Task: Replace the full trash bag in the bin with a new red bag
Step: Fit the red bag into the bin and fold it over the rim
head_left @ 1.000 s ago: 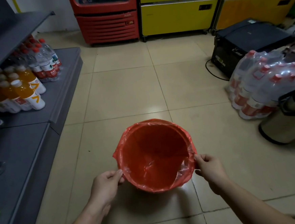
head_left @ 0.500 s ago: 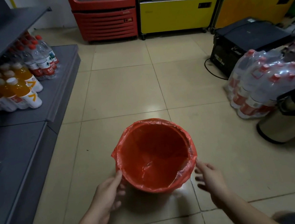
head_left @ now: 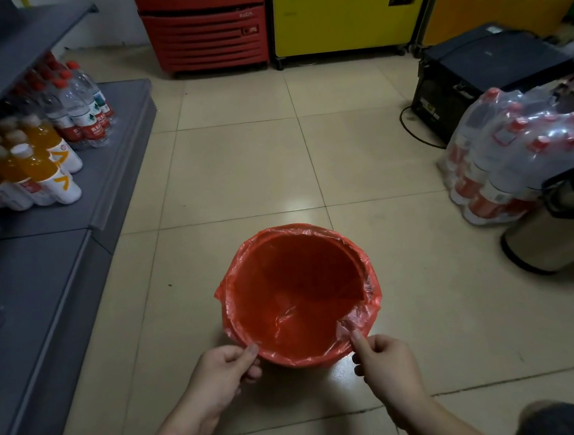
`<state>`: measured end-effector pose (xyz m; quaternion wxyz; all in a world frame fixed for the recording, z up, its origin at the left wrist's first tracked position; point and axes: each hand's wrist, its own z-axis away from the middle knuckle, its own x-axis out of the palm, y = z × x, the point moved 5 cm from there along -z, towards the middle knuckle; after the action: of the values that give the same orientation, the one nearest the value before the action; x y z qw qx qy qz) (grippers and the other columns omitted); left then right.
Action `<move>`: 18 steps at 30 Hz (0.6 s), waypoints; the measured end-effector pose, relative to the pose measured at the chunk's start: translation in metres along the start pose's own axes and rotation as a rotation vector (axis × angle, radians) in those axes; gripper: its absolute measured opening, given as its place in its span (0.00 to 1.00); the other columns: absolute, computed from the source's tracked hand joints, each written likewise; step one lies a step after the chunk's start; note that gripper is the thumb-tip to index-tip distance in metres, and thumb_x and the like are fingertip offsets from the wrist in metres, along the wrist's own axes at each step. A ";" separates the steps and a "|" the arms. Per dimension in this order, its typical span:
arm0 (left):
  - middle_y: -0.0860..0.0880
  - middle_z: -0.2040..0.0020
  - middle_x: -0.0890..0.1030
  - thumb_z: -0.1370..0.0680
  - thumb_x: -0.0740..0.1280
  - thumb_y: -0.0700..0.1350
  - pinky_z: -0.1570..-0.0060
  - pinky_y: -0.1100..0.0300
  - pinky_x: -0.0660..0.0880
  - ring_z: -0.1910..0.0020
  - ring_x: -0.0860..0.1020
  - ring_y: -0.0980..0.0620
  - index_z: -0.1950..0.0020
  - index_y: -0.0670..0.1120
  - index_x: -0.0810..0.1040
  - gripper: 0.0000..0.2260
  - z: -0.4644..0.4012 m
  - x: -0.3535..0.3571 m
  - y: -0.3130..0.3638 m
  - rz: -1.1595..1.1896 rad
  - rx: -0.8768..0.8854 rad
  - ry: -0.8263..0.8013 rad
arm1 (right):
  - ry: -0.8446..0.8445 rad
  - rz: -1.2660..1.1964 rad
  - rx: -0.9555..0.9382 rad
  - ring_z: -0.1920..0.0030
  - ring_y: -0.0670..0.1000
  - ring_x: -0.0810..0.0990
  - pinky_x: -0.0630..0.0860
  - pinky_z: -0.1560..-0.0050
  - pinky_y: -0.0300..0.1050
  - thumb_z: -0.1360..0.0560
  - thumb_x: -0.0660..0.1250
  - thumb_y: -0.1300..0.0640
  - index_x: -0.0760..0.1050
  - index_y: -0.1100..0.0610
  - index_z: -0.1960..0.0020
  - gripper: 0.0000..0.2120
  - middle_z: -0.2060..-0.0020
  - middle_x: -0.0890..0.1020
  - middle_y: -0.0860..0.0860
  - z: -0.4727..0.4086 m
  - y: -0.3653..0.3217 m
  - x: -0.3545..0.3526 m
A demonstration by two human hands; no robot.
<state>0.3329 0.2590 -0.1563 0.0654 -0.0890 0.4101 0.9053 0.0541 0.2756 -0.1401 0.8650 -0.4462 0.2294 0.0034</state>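
Both hands have shifted from the bin's sides to its near edge. Now the left hand (head_left: 222, 370) pinches the red bag (head_left: 303, 353) at the near-left rim, thumb on top, and the right hand (head_left: 386, 364) pinches the crinkled plastic at the near-right rim. That bag lines the round bin (head_left: 355, 256), its edge folded over the rim all round. It stands on the tiled floor (head_left: 240, 166), between a grey shelf (head_left: 44, 288) of drink bottles (head_left: 44, 167) and a wrapped pack of water bottles (head_left: 514, 151).

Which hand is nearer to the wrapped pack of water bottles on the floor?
The right hand. It pinches the red bag at the near rim, on the side toward the wrapped pack of water bottles. The left hand holds the rim on the far side from it.
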 end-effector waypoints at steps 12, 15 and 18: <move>0.47 0.65 0.81 0.21 0.68 0.47 0.66 0.59 0.67 0.64 0.77 0.52 0.59 0.45 0.81 0.09 -0.003 0.005 -0.006 0.249 0.002 -0.060 | -0.159 -0.192 -0.016 0.69 0.47 0.73 0.71 0.63 0.44 0.20 0.64 0.53 0.75 0.59 0.64 0.16 0.70 0.78 0.51 -0.008 0.017 0.008; 0.49 0.63 0.82 0.21 0.68 0.47 0.63 0.58 0.68 0.60 0.77 0.53 0.55 0.45 0.83 0.08 -0.003 0.008 -0.009 0.293 0.004 -0.073 | -0.193 -0.217 -0.003 0.66 0.49 0.74 0.71 0.61 0.46 0.19 0.63 0.54 0.75 0.58 0.63 0.16 0.69 0.78 0.51 -0.011 0.024 0.012; 0.49 0.62 0.83 0.22 0.69 0.49 0.60 0.56 0.68 0.58 0.77 0.52 0.57 0.49 0.85 0.08 -0.001 0.009 -0.008 0.299 0.025 -0.079 | -0.217 -0.248 0.004 0.67 0.49 0.73 0.70 0.60 0.47 0.19 0.63 0.55 0.75 0.58 0.63 0.15 0.69 0.78 0.51 -0.013 0.026 0.014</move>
<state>0.3260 0.2634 -0.1646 -0.0531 0.0096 0.4269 0.9027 0.0560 0.2790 -0.1723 0.8794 -0.4664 0.0780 -0.0556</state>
